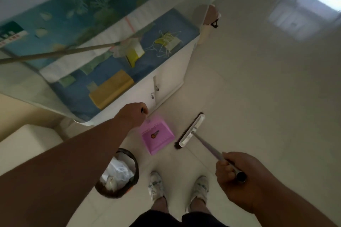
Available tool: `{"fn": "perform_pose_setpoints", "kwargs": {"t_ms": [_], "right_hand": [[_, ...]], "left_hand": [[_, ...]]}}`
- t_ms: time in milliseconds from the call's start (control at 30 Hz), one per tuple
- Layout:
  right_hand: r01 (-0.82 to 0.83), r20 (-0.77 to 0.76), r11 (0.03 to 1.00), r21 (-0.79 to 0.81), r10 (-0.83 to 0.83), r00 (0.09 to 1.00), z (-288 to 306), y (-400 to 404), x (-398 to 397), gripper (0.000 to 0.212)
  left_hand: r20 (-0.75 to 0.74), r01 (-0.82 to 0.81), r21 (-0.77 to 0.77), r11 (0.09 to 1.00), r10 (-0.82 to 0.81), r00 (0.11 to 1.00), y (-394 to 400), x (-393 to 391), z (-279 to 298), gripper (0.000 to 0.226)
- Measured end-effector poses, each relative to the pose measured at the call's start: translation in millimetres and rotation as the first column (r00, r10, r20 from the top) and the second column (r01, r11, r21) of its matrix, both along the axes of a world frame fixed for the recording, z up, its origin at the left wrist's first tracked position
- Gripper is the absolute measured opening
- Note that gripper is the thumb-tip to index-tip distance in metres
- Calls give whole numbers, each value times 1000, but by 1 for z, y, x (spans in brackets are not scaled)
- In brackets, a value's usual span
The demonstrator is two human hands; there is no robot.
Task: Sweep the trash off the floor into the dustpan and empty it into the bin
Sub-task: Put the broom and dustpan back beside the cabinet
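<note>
A pink dustpan (158,139) hangs just above the tiled floor, with a small brown piece of trash (154,134) lying in it. My left hand (135,113) is closed around the top of the dustpan's handle. To the right of the pan, a broom head (191,131) with dark bristles and a white back rests on the floor. My right hand (238,177) grips the upper end of the broom's metal handle. A dark round bin (118,173) lined with a clear plastic bag stands at my left foot, below and left of the dustpan.
A white cabinet (166,86) with a blue top strewn with paper scraps and yellow boxes stands ahead left. A mop handle (60,53) lies across it. My two feet in white shoes (177,186) stand below the dustpan. Open tiled floor (267,88) stretches to the right.
</note>
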State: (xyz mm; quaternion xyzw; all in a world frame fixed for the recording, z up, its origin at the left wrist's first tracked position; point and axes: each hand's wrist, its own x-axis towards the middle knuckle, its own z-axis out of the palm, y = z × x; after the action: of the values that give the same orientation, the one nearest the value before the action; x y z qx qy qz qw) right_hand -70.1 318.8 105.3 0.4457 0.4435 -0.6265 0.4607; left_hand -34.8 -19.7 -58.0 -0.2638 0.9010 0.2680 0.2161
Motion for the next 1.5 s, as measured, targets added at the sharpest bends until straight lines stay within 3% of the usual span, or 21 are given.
{"fn": "perform_pose_setpoints", "kwargs": {"t_ms": [267, 467, 700, 1133, 1300, 1500], "right_hand": [[186, 104, 981, -62, -179, 978, -6, -23, 5, 14], [184, 136, 981, -65, -174, 975, -17, -32, 14, 12], [90, 169, 991, -98, -72, 983, -35, -65, 36, 18], [-130, 142, 989, -70, 139, 980, -61, -137, 40, 13], [-164, 55, 986, 37, 161, 985, -66, -175, 28, 30], [-264, -16, 964, 15, 264, 964, -66, -209, 25, 16]], "left_hand": [[-1, -112, 46, 993, 113, 994, -28, -6, -16, 14], [-1, -228, 82, 970, 229, 973, -41, -5, -15, 35], [20, -494, 293, 819, 511, 859, -62, 28, -16, 77], [-4, -618, 359, 699, 664, 748, -73, 103, -9, 50], [28, -643, 354, 679, 679, 733, -71, 132, -22, 52], [56, -684, 376, 625, 721, 690, -78, 140, -35, 53]]}}
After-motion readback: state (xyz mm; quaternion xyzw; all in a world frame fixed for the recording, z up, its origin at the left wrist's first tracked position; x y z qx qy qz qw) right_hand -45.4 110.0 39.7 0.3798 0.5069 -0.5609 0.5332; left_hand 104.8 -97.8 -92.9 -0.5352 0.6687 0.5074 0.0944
